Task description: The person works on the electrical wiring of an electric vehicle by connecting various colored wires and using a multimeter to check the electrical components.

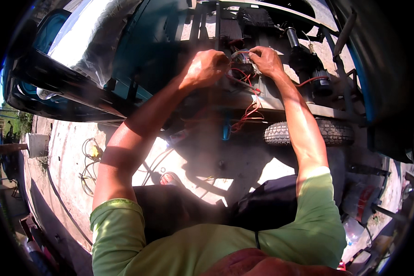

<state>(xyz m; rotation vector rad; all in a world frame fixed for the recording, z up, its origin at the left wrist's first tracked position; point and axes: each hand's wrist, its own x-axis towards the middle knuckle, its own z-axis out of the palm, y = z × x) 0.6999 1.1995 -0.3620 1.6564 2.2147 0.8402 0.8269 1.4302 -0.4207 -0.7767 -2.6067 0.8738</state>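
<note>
Right hand (262, 59): pinching thin reddish wire (240, 52). Left hand (209, 65): curled, grip unclear. Advised: wire slack, clear of loose, looped red cables (250, 112).

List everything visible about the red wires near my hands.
The red wires look thin and plastic-coated, bent into a loose, messy tangle. They lie among the parts below the hands, and loops dangle past the metal rail. A reddish strand arcs to the right hand's fingertips; whether the left hand holds any is unclear.
</note>
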